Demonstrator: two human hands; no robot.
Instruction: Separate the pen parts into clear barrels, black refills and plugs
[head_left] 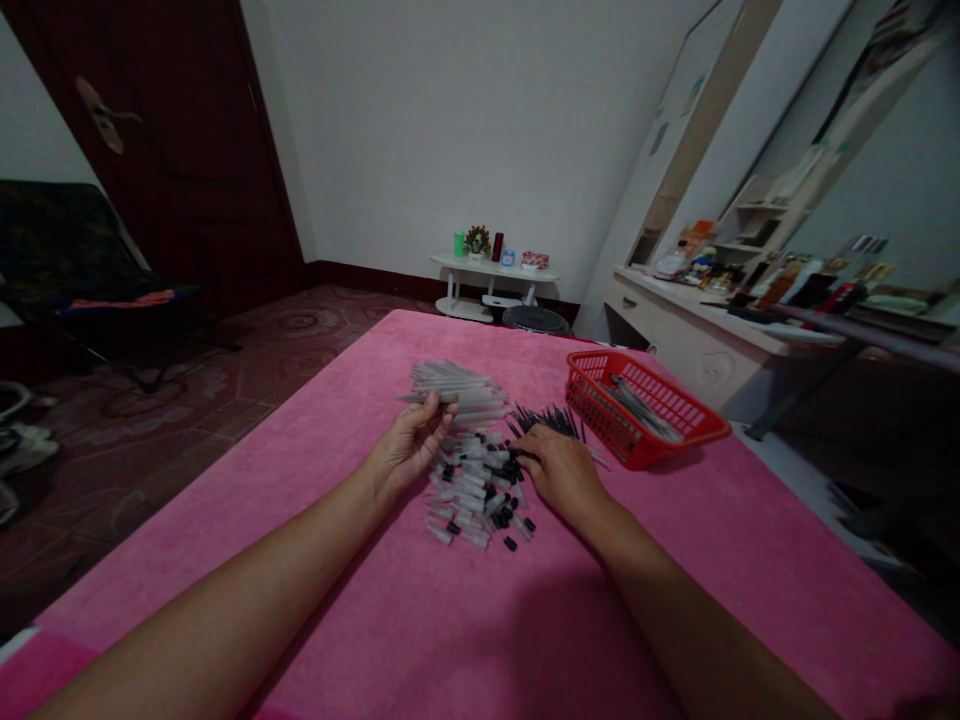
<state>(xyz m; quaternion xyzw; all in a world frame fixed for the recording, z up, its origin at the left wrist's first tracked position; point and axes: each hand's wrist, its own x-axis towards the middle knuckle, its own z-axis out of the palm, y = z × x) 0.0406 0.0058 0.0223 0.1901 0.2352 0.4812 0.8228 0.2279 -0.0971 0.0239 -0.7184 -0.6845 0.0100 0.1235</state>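
My left hand [420, 435] pinches a slim translucent grey pen barrel [420, 399] between thumb and fingers, with its pointed end to the left. Behind it lies a stack of similar pen barrels [469, 395]. My right hand [559, 470] reaches down with fingers together at the right edge of a loose pile of clear pen caps [469, 490] and small black plugs [504, 517]. What its fingertips grip, if anything, is hidden. Just beyond that hand is a bundle of thin black pointed pieces [551, 418].
A red plastic basket [637, 440] holding several pens [645, 410] stands at the right on the pink cloth [420, 620]. Farther off are a white side table [495, 268], a dark round stool [536, 319], a dresser [690, 320] with bottles, and a folding chair [82, 260].
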